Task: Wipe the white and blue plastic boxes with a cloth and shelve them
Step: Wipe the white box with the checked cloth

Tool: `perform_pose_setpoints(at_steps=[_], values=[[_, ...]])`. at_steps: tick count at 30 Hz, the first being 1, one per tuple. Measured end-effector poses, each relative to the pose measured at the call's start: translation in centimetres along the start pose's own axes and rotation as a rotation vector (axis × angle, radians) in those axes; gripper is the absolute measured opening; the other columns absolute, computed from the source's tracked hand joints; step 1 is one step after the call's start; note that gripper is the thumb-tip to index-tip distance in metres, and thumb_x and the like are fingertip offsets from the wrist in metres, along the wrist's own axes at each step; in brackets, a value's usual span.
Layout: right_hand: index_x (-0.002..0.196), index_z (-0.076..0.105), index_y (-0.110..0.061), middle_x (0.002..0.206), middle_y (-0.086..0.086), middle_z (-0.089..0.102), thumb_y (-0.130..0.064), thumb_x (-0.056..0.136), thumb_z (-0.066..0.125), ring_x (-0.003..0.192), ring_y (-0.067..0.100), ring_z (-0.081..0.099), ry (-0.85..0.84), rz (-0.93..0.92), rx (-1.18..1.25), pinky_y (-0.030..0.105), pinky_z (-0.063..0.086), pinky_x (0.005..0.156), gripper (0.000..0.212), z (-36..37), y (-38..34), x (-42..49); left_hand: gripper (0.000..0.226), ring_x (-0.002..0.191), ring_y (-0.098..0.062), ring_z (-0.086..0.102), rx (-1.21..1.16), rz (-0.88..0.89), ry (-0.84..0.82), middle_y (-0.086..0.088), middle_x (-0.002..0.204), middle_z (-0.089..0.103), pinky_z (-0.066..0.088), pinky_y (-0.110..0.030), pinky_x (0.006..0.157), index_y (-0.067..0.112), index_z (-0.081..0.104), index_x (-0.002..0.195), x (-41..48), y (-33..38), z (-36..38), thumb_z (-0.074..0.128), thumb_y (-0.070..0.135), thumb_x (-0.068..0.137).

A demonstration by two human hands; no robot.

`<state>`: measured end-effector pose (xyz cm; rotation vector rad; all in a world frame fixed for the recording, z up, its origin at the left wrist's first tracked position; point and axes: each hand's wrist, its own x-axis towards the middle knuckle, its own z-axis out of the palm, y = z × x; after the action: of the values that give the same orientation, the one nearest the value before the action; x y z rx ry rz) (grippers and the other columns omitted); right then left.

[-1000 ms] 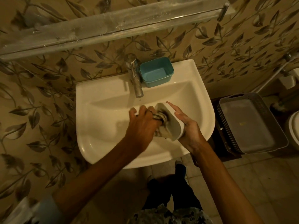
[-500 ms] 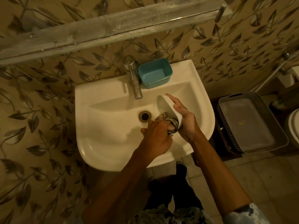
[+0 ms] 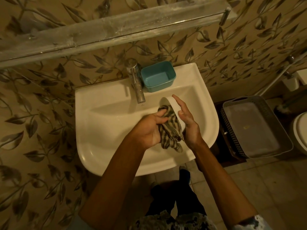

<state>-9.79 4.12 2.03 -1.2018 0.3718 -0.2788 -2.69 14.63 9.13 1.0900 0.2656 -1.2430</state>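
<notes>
**Wiping the white box over the sink**

You are holding the small white plastic box (image 3: 174,106) in your right grip (image 3: 188,122), over the bowl of the white sink (image 3: 103,123). The box is tipping onto its side, and its open mouth is facing your left grip (image 3: 148,130). Your right palm is lying against the outside of the box. The thumb is pressing on its wall, and the long fingers are reaching along it toward the far rim.

Your left grip is closing tight around the bunched striped cloth with dark and light bands (image 3: 170,131) and is pushing it into the open box. One end of the cloth is hanging down below the box.

The small blue plastic box (image 3: 157,78) is sitting upright on the back ledge of the sink, just beside the shiny metal tap (image 3: 137,83), on its right side. A long dusty shelf (image 3: 116,29) is running along the leaf-patterned wall above the sink. Low down, to the right of the sink, a grey plastic basket with holes in its sides (image 3: 249,127) is sitting.
</notes>
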Motion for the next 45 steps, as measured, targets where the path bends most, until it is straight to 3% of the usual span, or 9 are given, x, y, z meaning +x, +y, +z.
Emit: perform_pose_setpoints(at_steps=[11,15,20,29,33,37,40,43,45], values=[[0.146,0.03,-0.013,0.142,0.017,0.047,-0.02,0.087,0.041,0.128,0.03,0.049,-0.055,0.028,0.068,0.035,0.047,0.099,0.06,0.6,1.2,-1.2,0.043,0.104,-0.029,0.059,-0.195,-0.002,0.123,-0.017,0.12,0.061,0.047,-0.044,0.084,0.01,0.05,0.133,0.6,1.2,-0.7,0.035,0.0,0.095],[0.145,0.033,-0.013,0.137,0.013,0.052,-0.018,0.089,0.036,0.124,0.025,0.053,-0.039,0.02,0.103,0.033,0.046,0.099,0.056,0.2,0.9,-1.1,0.045,0.121,-0.031,0.052,0.095,0.135,0.049,-0.017,0.134,0.054,0.042,-0.043,0.103,0.007,0.043,0.139,0.2,-0.9,-0.3,0.035,-0.003,0.096],[0.144,0.037,-0.013,0.136,0.009,0.053,-0.021,0.09,0.035,0.12,0.018,0.057,0.001,0.031,0.032,0.029,0.047,0.096,0.055,-0.4,0.1,-0.5,0.042,0.123,-0.022,0.051,0.549,0.17,0.048,-0.006,0.13,0.056,0.039,-0.035,0.107,0.006,0.047,0.135,-0.4,-3.3,-0.5,0.042,-0.004,0.095],[0.141,0.044,-0.025,0.142,0.002,0.049,-0.031,0.087,0.041,0.126,0.023,0.051,0.016,0.226,0.113,0.04,0.046,0.104,0.054,-0.9,1.9,-1.5,0.052,0.119,-0.024,0.033,2.023,0.502,0.115,-0.003,0.133,0.043,0.025,-0.04,0.092,0.035,0.052,0.126,-0.8,-4.9,-1.4,0.056,0.005,0.085],[0.14,0.045,-0.026,0.138,0.004,0.053,-0.025,0.095,0.038,0.12,0.028,0.056,-0.004,0.305,0.164,0.036,0.054,0.091,0.045,-0.8,1.8,-1.8,0.057,0.122,-0.029,0.036,2.277,0.653,0.11,-0.01,0.138,0.042,0.028,-0.046,0.094,0.032,0.052,0.13,-0.9,-5.3,-3.0,0.051,-0.002,0.085],[0.137,0.048,-0.028,0.137,0.004,0.055,-0.029,0.089,0.044,0.12,0.027,0.057,-0.045,0.34,0.146,0.038,0.051,0.095,0.049,-1.0,1.7,-1.9,0.044,0.111,-0.031,0.054,2.426,0.739,0.241,-0.011,0.124,0.059,0.04,-0.052,0.091,0.03,0.066,0.112,-0.8,-4.2,-3.6,0.07,0.01,0.073],[0.136,0.049,-0.028,0.136,0.004,0.055,-0.031,0.084,0.045,0.117,0.027,0.057,-0.06,0.344,0.141,0.037,0.05,0.093,0.053,-1.3,1.7,-2.1,0.044,0.117,-0.033,0.046,2.429,0.694,0.314,-0.011,0.132,0.05,0.032,-0.052,0.097,0.029,0.059,0.121,-0.1,-2.3,-4.6,0.059,0.008,0.083],[0.137,0.05,-0.026,0.139,0.006,0.053,-0.03,0.084,0.045,0.122,0.03,0.053,-0.068,0.317,0.131,0.043,0.045,0.101,0.054,-1.5,1.5,-1.8,0.039,0.099,-0.031,0.057,2.388,0.652,0.393,-0.01,0.111,0.063,0.042,-0.048,0.082,0.028,0.071,0.1,-0.1,-2.4,-4.2,0.073,0.007,0.067],[0.138,0.05,-0.024,0.142,0.007,0.05,-0.03,0.084,0.044,0.128,0.03,0.049,-0.068,0.289,0.084,0.044,0.04,0.107,0.054,-1.4,1.4,-1.4,0.04,0.104,-0.032,0.052,2.248,0.623,0.423,-0.011,0.115,0.06,0.038,-0.044,0.081,0.025,0.069,0.104,-0.2,-3.6,-3.8,0.06,0.002,0.073]])
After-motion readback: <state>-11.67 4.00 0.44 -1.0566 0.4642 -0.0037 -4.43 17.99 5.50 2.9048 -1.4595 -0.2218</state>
